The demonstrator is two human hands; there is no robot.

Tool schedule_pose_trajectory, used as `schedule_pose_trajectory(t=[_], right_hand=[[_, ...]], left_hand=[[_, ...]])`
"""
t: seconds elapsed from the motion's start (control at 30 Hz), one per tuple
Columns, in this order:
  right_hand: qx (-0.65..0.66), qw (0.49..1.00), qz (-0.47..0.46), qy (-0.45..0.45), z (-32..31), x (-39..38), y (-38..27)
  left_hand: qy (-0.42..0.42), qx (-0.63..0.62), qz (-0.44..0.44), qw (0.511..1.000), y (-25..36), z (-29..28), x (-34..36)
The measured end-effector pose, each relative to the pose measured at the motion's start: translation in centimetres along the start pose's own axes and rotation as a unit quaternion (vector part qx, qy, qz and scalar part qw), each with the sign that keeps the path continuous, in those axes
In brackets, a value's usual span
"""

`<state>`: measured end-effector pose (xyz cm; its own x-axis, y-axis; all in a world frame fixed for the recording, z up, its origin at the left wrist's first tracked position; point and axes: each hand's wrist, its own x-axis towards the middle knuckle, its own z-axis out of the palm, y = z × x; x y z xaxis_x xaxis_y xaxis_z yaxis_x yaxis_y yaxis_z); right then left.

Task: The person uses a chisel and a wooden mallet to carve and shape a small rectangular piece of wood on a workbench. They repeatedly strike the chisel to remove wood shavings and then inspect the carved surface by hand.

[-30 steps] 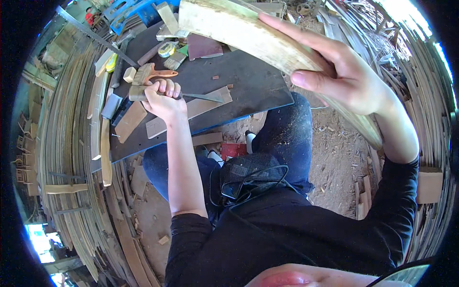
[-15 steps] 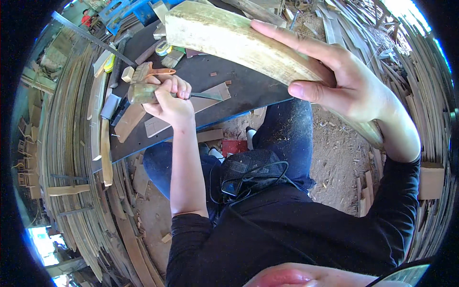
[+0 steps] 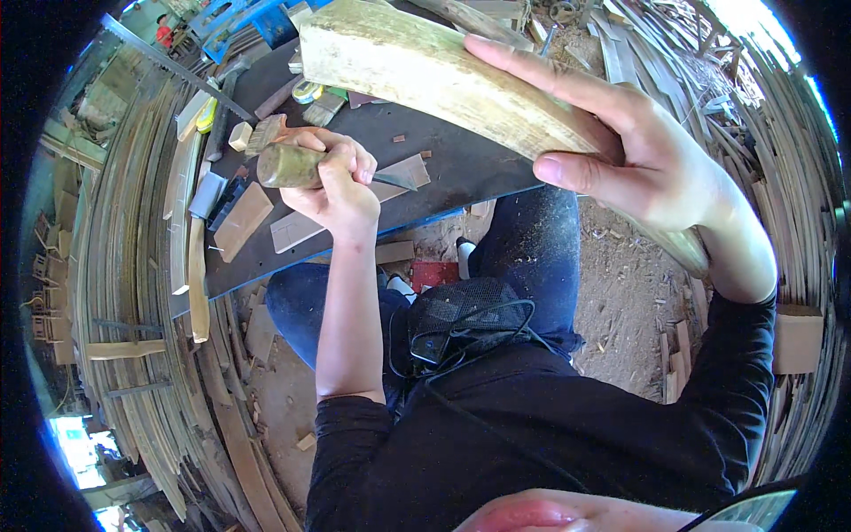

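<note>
Chip-strewn floor (image 3: 620,310), dark table (image 3: 470,164), bright daylight (image 3: 764,28)

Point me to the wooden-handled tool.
In the head view, left of centre, the wooden-handled tool is in the left hand, its blade seen against the wood strip on the table.

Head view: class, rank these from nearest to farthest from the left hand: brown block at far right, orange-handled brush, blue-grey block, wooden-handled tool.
1. Wooden-handled tool: gripped in the left hand.
2. Orange-handled brush: partly hidden behind it.
3. Blue-grey block: farther left.
4. Brown block: far right.
</note>
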<state>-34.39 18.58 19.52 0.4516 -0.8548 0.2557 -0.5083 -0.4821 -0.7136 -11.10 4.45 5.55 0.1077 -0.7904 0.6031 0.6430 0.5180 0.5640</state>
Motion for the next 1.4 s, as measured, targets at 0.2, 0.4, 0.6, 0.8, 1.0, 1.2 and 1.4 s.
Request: schedule_pose_trajectory(t=[0.2, 0.4, 0.6, 0.8, 1.0, 1.2, 1.4], right_hand=[[0.000, 0.998, -0.058, -0.001, 0.0, 0.9, -1.0], [-0.015, 0.993, -0.118, -0.009, 0.0, 0.9, -0.3], [-0.017, 0.993, -0.111, 0.039, 0.9, 0.5, 0.1], [-0.021, 0.972, -0.236, -0.005, -0.2, 2.1, 2.1], [-0.046, 0.988, -0.148, 0.027, 0.6, 0.4, 1.0], [-0.062, 0.982, -0.173, 0.031, 0.1, 0.4, 2.0], [-0.102, 0.980, -0.167, 0.048, -0.1, 0.3, 2.0]], left_hand=[[-0.053, 0.048, 0.035, 0.997, -0.1, 1.3, -0.8], [-0.100, 0.011, 0.002, 0.995, 0.3, 0.8, -1.2], [0.018, -0.003, -0.039, 0.999, 0.4, 0.2, 0.6], [0.034, -0.020, -0.034, 0.999, 0.0, -0.2, 1.0], [0.027, -0.028, -0.024, 0.999, -0.3, -0.3, 0.7], [0.024, -0.066, -0.040, 0.997, -0.1, -1.2, 0.9], [0.037, -0.034, -0.051, 0.997, -0.3, -2.2, 1.1]])
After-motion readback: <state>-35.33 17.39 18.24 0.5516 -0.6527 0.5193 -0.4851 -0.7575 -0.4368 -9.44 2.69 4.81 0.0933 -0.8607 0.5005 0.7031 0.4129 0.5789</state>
